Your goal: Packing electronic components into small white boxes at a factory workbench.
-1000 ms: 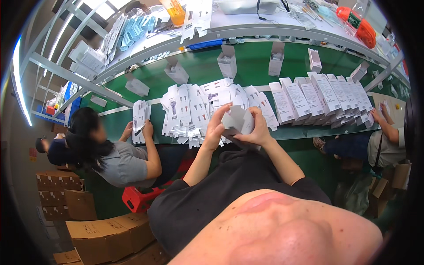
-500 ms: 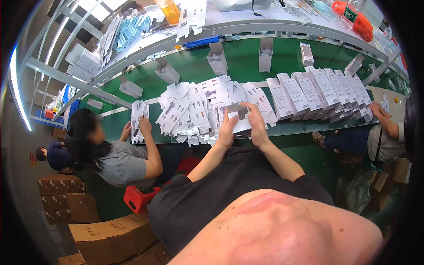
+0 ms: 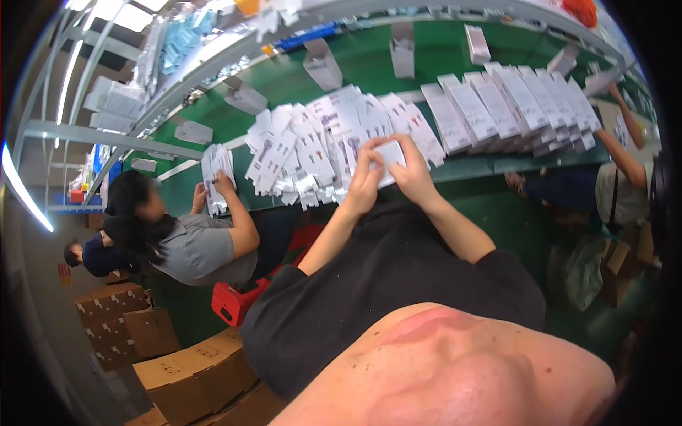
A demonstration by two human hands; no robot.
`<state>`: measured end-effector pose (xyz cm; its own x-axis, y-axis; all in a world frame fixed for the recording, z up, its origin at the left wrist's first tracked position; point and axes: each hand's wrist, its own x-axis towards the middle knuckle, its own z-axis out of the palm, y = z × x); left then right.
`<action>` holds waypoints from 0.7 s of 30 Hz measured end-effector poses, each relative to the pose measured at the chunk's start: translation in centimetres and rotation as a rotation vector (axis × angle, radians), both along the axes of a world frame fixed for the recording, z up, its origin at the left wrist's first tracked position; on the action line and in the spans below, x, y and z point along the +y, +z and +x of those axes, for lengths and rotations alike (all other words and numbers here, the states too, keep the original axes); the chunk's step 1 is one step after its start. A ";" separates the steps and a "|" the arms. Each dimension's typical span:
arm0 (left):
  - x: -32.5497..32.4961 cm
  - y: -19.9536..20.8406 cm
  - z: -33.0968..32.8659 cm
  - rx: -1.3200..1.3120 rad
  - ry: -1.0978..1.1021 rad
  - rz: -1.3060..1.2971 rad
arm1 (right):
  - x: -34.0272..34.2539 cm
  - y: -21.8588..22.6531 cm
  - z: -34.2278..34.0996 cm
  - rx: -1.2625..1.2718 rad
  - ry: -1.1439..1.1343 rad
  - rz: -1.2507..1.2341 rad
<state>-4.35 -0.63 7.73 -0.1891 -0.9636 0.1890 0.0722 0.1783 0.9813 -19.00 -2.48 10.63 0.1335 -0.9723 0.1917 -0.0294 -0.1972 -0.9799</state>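
Note:
Between both hands I hold a small white carton (image 3: pixel 391 154), one end of it facing up toward me. My left hand (image 3: pixel 364 181) grips its left side, fingers curled at the upper corner. My right hand (image 3: pixel 414 174) wraps the other side, with the thumb by the end panel. Just beyond my hands spreads a heap of flat printed cartons (image 3: pixel 307 153). Right of it, a row of upright white boxes (image 3: pixel 490 113) leans together on the green bench.
Several open boxes (image 3: pixel 324 65) stand along the green belt (image 3: pixel 362 60) under a raised shelf. A person (image 3: pixel 192 238) at my left handles flat cartons; another person's arm (image 3: pixel 618 153) reaches in at right. Brown cardboard boxes (image 3: pixel 195 366) and a red stool (image 3: pixel 238 302) are behind left.
The carton's end was open with a dark gap; now a flat white panel faces me, and my fingers have closed in around it. The right-hand person's arm has reached farther over the bench.

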 end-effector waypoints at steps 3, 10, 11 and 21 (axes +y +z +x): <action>-0.2 -0.6 0.3 -0.137 0.061 -0.052 | -0.7 -0.6 0.1 0.027 0.004 -0.060; 0.0 0.5 0.5 -0.260 0.084 -0.278 | 0.8 1.9 -2.1 -0.046 0.047 -0.015; -0.6 -0.8 0.9 -0.463 0.142 -0.431 | 0.8 1.7 -2.4 0.124 0.027 -0.131; -2.9 -13.9 4.1 -1.285 0.101 0.123 | -6.5 -6.7 -12.7 0.909 -0.498 -0.666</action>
<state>-0.22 -3.51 -6.12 -0.0935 -0.9822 -0.1631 -0.9372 0.0316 0.3473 -31.71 -8.97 3.97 0.1201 -0.7038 0.7002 -0.8631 -0.4225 -0.2767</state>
